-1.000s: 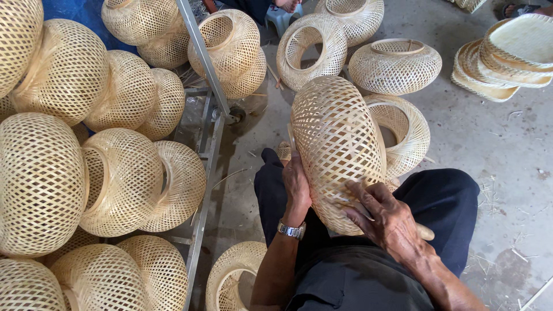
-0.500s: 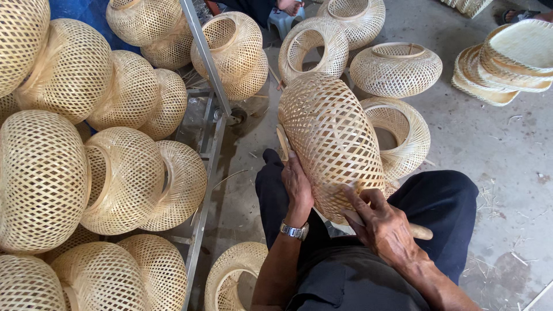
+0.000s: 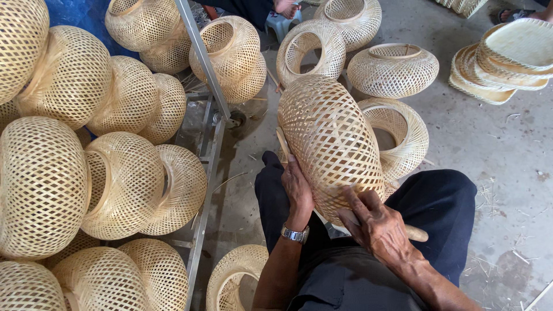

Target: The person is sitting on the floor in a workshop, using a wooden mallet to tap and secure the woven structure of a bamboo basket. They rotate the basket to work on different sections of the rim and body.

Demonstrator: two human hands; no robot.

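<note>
While I brace the woven lampshade (image 3: 330, 144) over my lap, my left hand (image 3: 298, 187) presses flat against it. My right hand (image 3: 377, 224) pinches its near rim to steady it.

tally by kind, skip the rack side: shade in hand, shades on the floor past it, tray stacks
held shade: 1
floor shades: 4
tray stacks: 2
total: 7
</note>
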